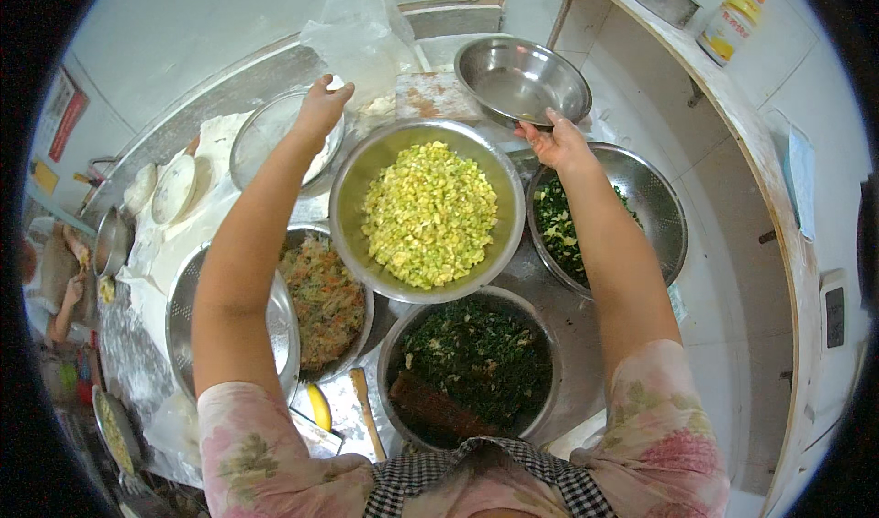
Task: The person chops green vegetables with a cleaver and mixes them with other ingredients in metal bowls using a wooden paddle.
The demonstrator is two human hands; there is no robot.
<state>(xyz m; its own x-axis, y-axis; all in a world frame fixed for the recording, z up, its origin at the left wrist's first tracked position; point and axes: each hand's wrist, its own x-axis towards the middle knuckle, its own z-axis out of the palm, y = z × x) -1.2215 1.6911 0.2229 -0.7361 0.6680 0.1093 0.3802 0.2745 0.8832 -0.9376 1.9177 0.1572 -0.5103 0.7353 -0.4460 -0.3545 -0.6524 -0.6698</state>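
Observation:
My right hand point(553, 140) grips the near rim of an empty stainless steel bowl point(525, 82), which tilts at the back. My left hand point(326, 102) is raised over the far side of a round sieve or pan point(257, 143), fingers apart, with nothing plainly held. Between my arms stands a large steel bowl point(343, 243) of chopped yellow-green filling point(431, 216). Nearer me is a bowl of dark chopped greens point(481, 360). A bowl of orange and brown shredded filling point(323, 305) sits at the left, partly under my left arm.
A perforated colander point(659, 209) with greens stands right; another point(185, 312) lies left. A wooden spatula point(367, 408) and a yellow curved object point(319, 407) lie near me. Plastic bags point(357, 37) and a floury board point(436, 97) are at the back. Another person's hands point(75, 284) show far left.

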